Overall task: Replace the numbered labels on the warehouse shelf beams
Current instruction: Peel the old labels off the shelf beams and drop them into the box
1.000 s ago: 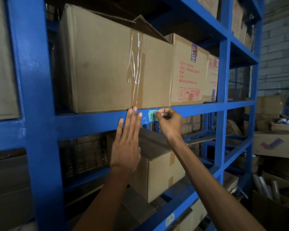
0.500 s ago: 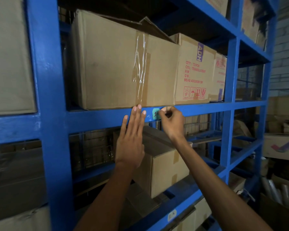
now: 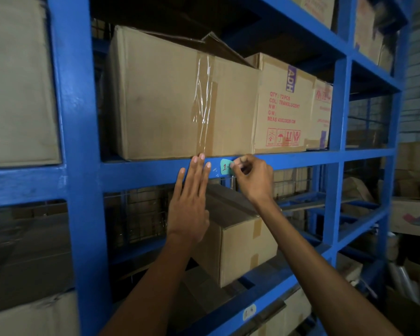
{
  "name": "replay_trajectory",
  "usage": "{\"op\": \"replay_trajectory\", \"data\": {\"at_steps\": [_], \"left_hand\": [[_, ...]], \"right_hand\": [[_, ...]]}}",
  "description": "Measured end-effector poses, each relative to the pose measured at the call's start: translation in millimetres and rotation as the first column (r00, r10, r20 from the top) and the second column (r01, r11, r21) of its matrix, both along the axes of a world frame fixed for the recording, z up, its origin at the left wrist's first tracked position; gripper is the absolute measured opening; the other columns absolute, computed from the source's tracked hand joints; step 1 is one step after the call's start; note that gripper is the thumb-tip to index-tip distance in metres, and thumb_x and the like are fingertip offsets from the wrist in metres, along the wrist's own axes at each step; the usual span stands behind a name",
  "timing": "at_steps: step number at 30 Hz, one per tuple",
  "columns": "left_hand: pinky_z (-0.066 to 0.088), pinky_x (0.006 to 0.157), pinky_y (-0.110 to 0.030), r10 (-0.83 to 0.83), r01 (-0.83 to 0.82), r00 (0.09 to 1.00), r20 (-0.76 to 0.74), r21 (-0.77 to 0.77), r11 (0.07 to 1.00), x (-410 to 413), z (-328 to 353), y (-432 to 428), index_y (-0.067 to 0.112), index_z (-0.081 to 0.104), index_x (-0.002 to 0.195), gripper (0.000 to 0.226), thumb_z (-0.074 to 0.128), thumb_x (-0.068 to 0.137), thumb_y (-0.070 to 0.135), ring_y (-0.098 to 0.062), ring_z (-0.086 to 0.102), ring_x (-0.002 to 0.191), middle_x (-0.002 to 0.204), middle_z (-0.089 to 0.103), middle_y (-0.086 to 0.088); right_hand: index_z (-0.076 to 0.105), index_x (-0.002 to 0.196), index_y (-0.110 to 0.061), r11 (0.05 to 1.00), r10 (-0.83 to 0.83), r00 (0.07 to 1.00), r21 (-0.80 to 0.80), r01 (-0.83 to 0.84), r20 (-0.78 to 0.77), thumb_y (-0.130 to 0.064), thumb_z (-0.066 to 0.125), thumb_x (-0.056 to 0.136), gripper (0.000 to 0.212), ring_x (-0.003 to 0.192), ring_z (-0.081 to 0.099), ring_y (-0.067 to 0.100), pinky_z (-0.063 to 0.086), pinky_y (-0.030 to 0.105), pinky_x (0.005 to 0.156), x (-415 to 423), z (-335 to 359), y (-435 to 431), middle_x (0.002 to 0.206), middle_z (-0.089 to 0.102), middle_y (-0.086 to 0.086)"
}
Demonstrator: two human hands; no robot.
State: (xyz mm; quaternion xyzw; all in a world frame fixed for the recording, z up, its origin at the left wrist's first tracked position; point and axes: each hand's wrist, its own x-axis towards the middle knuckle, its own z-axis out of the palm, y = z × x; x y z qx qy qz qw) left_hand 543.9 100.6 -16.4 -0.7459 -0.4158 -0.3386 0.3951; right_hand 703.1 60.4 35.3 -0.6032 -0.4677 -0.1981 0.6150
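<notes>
A small teal label (image 3: 226,167) with a red number sits on the front of the blue shelf beam (image 3: 143,172). My right hand (image 3: 252,177) pinches the label's right edge with thumb and fingertips, covering part of the number. My left hand (image 3: 192,202) lies flat with fingers spread, its fingertips pressed on the beam just left of the label. A second, white label (image 3: 249,312) is stuck on the lower beam.
Large cardboard boxes (image 3: 180,98) fill the shelf above the beam, a printed one (image 3: 284,105) to the right. A smaller box (image 3: 240,238) stands on the shelf below. A blue upright (image 3: 75,166) rises at the left. More boxes lie on the floor at the right.
The view has shifted slightly, so the rack sits further right in frame. Both hands stay at the beam; my right hand keeps working the label's right edge.
</notes>
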Motion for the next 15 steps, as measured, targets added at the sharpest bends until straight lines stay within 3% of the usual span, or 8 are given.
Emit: {"op": "replay_trajectory", "data": {"at_steps": [6, 15], "left_hand": [[-0.001, 0.129, -0.046, -0.027, 0.027, 0.999, -0.039, 0.014, 1.000, -10, 3, -4, 0.003, -0.020, 0.157, 0.109, 0.055, 0.090, 0.044, -0.031, -0.018, 0.157, 0.166, -0.026, -0.018], [0.004, 0.129, -0.050, -0.034, 0.041, 0.988, 0.150, -0.047, 0.998, -67, -4, -19, 0.004, -0.011, 0.160, 0.093, 0.045, 0.095, 0.040, -0.029, -0.013, 0.158, 0.169, -0.017, -0.017]], "right_hand": [[0.069, 0.088, -0.024, 0.994, 0.103, 0.995, 0.019, -0.104, 0.011, -0.027, 0.071, 0.091, 0.005, 0.071, 0.063, -0.003, 0.045, 0.007, 0.061, -26, -10, -27, 0.079, 0.067, -0.015], [0.071, 0.086, -0.025, 0.963, 0.261, 0.964, 0.050, -0.263, 0.043, -0.024, 0.074, 0.087, 0.003, 0.068, 0.061, -0.007, 0.045, 0.005, 0.060, -81, 0, -30, 0.074, 0.067, -0.017]]}}
